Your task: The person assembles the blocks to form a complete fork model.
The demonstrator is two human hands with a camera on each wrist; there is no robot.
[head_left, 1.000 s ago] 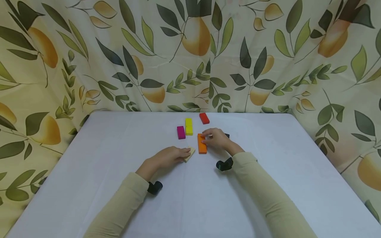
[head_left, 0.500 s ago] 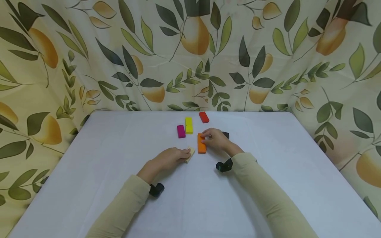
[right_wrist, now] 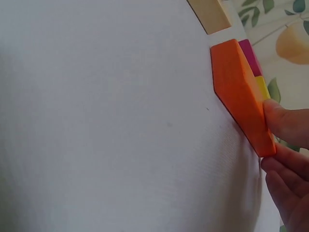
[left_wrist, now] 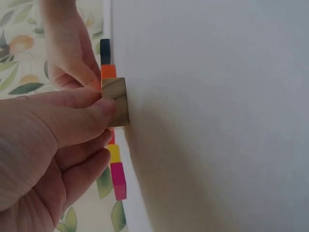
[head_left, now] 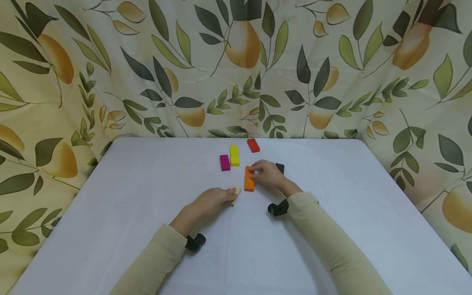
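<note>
My left hand [head_left: 207, 202] pinches a plain wooden block [head_left: 236, 193] between thumb and fingers, low over the white table. The left wrist view shows the grained end of this wooden block [left_wrist: 118, 99] at the fingertips. Just to its right, an orange block [head_left: 248, 182] lies lengthwise away from me, and my right hand [head_left: 269, 174] grips its far part. Up close, the thumb lies on one face of the orange block [right_wrist: 239, 92] and fingers curl at its far end. A gap separates the two blocks.
Beyond the hands lie a magenta block [head_left: 225, 163], a yellow block [head_left: 234, 155] and a red block [head_left: 253, 145]. A black block [head_left: 280, 168] sits behind the right hand, partly covered. Patterned fabric [head_left: 243, 82] hangs at the white table's [head_left: 147, 172] back edge.
My left hand has come slightly toward me with the wooden block, which is now turned more lengthwise. My right hand stays on the orange block, almost unmoved.
</note>
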